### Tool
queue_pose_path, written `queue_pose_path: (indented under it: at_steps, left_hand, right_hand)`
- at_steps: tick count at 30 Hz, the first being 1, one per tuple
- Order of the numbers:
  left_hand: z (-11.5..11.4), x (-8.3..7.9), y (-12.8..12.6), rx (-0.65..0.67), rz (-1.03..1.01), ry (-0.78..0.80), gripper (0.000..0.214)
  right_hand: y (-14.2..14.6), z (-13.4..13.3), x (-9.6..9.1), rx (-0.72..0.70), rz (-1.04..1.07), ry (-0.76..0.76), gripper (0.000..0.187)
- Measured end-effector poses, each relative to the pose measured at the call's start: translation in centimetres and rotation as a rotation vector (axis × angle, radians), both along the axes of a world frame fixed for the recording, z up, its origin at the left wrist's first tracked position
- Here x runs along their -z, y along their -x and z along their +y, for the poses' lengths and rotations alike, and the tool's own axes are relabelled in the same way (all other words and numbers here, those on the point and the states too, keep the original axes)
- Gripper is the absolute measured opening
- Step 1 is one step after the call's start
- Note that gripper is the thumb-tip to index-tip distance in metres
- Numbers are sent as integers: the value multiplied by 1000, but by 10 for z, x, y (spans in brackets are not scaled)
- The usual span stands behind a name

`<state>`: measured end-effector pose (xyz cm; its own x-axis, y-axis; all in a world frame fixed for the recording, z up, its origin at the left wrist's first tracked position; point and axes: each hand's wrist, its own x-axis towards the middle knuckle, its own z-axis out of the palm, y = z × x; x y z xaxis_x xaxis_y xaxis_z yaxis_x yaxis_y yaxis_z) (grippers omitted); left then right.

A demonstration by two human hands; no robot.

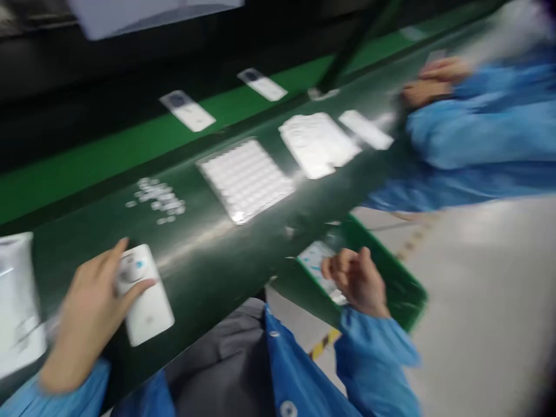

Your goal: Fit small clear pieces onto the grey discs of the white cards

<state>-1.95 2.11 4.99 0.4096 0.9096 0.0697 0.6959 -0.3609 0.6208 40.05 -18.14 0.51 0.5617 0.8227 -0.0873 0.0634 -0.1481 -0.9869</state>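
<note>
My left hand is at the left on the green work surface, its thumb across a white phone-shaped panel and its index finger along the top edge. The panel lies flat, with a grey camera area and a small blue spot near its top. My right hand is above a green bin, fingers curled and thumb up. Whatever those fingers may hold is hidden. Inside the bin lie whitish sheets with blue marks, partly behind the hand.
Small white pieces lie scattered beside a white gridded tray. White sheets and a white strip are further right. Two phone-shaped panels rest on the back ledge. A plastic bag is far left. A co-worker's hands are at right.
</note>
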Motion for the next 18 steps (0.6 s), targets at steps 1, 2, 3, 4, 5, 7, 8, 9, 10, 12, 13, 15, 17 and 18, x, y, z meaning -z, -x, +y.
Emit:
queue_pose_path:
  at_steps: [1,2,3,4,5,7,8,9,10,12,13,15,17,18]
  left_hand:
    - [-3,-8,-4,-31,112,-7,81]
    - [-4,-13,-9,-9,169,77,88]
    - [-4,-16,-12,-12,141,148,94]
    - [-4,-17,-14,-39,83,205,93]
    - [-5,-15,-15,-66,-12,264,94]
    - [-10,-9,-17,-132,-257,344,102]
    - [-14,-5,-18,-164,-376,378,108]
    - [-17,0,-18,-195,-481,411,109]
    - [-20,5,-19,-222,-564,447,102]
    - [-23,12,-19,-240,-652,541,64]
    - [-23,15,-19,-225,-665,585,47]
    - [-22,17,-18,-161,-655,628,34]
    - [-22,16,-18,-109,-622,601,29]
    - [-22,15,-18,-99,-610,575,26]
  right_hand:
    - [19,9,-7,-64,22,-33,58]
    - [39,21,-11,-140,31,-48,50]
    - [61,34,-13,-232,5,-50,39]
    - [84,47,-15,-346,-47,-45,27]
    - [109,62,-16,-454,-90,-48,17]
    - [156,89,-17,-629,-130,-94,24]
    - [176,102,-17,-673,-129,-131,26]
    - [191,113,-16,-688,-152,-170,24]
    - [202,122,-14,-677,-215,-212,20]
    - [213,134,-11,-619,-451,-303,16]
    - [214,137,-10,-593,-590,-356,18]
    - [213,141,-9,-602,-812,-464,23]
    - [211,144,-9,-657,-925,-524,29]
    - [210,146,-9,-683,-961,-536,31]
